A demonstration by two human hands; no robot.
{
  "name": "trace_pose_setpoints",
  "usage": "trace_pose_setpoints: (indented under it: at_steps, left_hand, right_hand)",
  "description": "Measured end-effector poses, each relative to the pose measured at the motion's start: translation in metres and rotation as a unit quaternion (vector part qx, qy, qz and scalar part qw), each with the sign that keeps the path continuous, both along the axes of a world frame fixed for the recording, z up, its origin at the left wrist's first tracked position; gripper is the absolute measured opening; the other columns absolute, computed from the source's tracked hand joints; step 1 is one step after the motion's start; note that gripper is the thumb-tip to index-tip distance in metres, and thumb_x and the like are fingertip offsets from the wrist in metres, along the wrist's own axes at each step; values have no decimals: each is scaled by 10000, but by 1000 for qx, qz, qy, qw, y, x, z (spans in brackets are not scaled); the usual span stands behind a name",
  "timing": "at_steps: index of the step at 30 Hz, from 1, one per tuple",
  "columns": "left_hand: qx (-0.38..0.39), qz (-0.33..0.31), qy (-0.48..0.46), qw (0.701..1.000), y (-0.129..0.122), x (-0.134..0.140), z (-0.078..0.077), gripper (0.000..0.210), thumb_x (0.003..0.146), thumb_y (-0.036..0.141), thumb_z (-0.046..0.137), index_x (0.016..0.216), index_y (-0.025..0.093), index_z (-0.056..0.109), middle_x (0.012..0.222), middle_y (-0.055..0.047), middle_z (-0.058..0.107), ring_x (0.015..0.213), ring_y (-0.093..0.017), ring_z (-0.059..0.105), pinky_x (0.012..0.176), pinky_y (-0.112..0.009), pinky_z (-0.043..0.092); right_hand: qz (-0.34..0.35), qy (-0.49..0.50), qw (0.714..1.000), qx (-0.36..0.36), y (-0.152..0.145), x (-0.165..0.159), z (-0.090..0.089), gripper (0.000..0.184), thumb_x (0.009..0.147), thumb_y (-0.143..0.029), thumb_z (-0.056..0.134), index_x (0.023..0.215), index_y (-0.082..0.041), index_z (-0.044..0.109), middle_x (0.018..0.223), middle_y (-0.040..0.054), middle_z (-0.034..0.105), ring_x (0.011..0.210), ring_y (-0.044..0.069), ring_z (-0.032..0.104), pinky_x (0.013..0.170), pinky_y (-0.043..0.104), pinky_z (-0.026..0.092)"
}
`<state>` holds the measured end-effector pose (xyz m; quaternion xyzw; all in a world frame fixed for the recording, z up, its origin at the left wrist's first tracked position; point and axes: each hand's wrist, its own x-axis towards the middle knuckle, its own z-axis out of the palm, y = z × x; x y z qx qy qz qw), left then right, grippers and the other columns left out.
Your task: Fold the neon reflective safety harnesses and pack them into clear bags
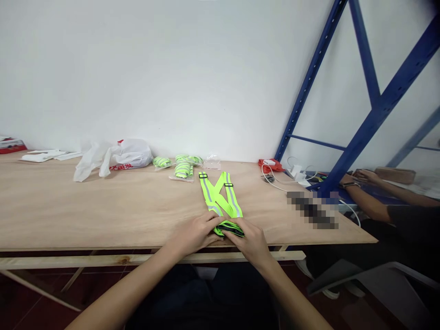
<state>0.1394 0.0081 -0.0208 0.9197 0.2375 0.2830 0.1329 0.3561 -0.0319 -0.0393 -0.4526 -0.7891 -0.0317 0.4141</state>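
Note:
A neon-yellow reflective vest (216, 196) made of straps with grey stripes lies on the wooden table. Its two shoulder straps cross in an X and point away from me, each with a black buckle. The near end is gathered into a bundle with black edging. My left hand (197, 231) pinches the left side of this bundle, thumb toward the middle. On the other side my right hand (250, 238) grips the bundle with thumb and fingers. Both hands are close together at the table's front edge. Parts of the bundle are hidden under the fingers.
Bagged reflective straps (184, 167) and a clear bag (212, 162) lie near the wall. White plastic bags (132, 153) stand left of them. Cables and a white charger (297, 173) lie at right, beside a blue metal frame (360, 133). Another person's arms (367, 201) are beyond it.

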Motion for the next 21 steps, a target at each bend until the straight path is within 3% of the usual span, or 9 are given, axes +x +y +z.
trace_pose_setpoints:
  at_steps: [7,13,18,21]
  left_hand:
    - [9,38,-21,999,-6,10,-1,400,928,220,642,1316,229,546,1149,-78,617,1012,-217,641,840,-294,523]
    - [47,118,19,992,-9,16,2,173,910,273,674,1064,214,622,1027,-38,647,862,-201,649,706,-267,486]
    - [109,130,59,984,-11,12,5,128,931,327,648,978,212,619,962,-29,647,862,-204,638,663,-269,453]
    - [137,126,70,980,-11,8,6,92,937,293,633,951,204,614,965,-42,649,880,-213,630,680,-285,461]
  right_hand:
    - [53,-38,993,-99,-8,2,19,258,971,-226,508,1223,-229,562,1137,81,703,1025,234,680,848,345,547]
    - [61,-68,986,-142,-19,4,30,531,866,-67,434,1380,-201,438,1266,120,654,1113,260,650,887,417,550]
    - [97,-146,978,-112,-24,13,35,733,822,13,387,1526,-171,297,1506,134,486,1363,241,491,1077,432,479]
    - [51,-205,977,-37,-23,16,33,695,853,15,386,1515,-193,368,1473,124,532,1350,285,504,1065,491,486]
